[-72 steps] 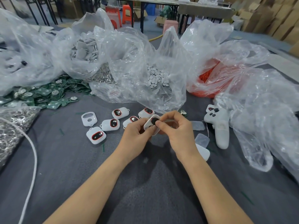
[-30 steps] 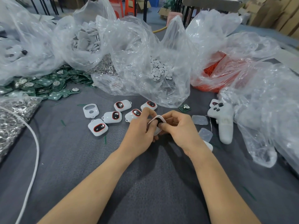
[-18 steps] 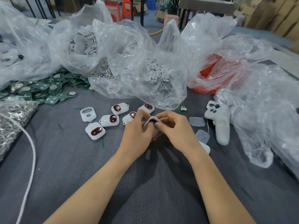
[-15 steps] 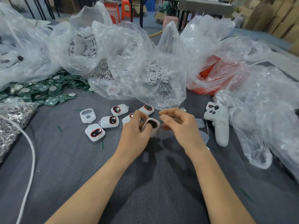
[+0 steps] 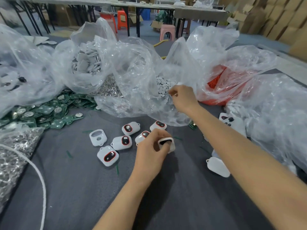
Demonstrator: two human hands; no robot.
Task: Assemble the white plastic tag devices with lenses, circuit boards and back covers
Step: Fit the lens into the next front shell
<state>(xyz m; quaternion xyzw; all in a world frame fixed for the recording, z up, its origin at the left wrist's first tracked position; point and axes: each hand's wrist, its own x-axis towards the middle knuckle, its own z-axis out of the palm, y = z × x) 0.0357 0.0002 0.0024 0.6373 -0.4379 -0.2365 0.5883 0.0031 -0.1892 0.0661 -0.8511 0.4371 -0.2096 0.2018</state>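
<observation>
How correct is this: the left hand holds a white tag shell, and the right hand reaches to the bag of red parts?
Not quite. In the head view the right hand reaches to the bag of grey discs. The rest holds.

Near the middle, white tag shells carry red-ringed black lenses on a dark grey cloth; green circuit boards lie left, orange-red parts far right.

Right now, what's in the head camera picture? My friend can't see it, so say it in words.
A person's left hand holds a white tag shell over a grey table, while the right hand reaches to a clear bag of small grey discs. Nearby lie more white tags and a pile of green circuit boards.
</observation>
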